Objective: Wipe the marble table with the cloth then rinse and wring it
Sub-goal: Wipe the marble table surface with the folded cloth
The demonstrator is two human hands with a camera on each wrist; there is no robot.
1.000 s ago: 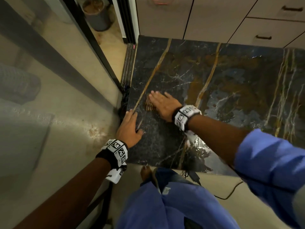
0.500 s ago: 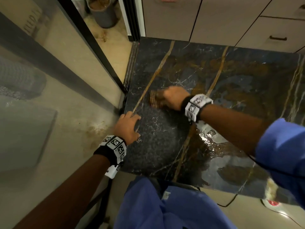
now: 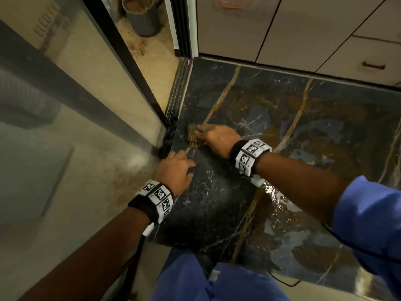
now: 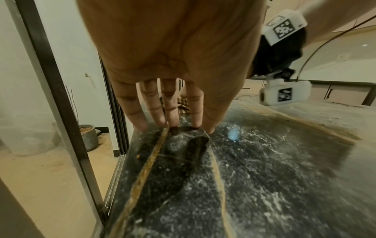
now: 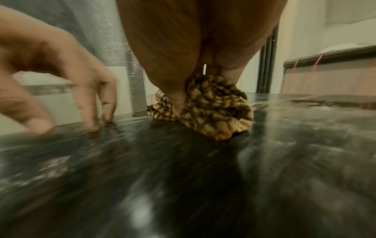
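Observation:
A brown-and-tan checked cloth (image 3: 193, 135) lies bunched on the dark marble table (image 3: 303, 153) near its left edge. My right hand (image 3: 205, 135) grips the cloth, thumb and fingers curled into its folds, as the right wrist view shows on the cloth (image 5: 215, 112). My left hand (image 3: 182, 161) is just in front of it, fingers spread and nearly straight. Its fingertips (image 4: 173, 124) touch the marble beside a gold vein, and it holds nothing. The cloth (image 4: 184, 104) peeks out beyond those fingers.
A glass partition with a dark frame (image 3: 121, 61) runs along the table's left edge. A grey pot (image 3: 143, 16) stands on the floor beyond it. Cabinet drawers (image 3: 325, 40) back the table. A wet, shiny patch (image 3: 280, 205) lies under my right forearm.
My right hand lay flat on the cloth one second ago; it has since curled and bunched the cloth, sliding it towards the left edge. The left hand stays planted by that edge.

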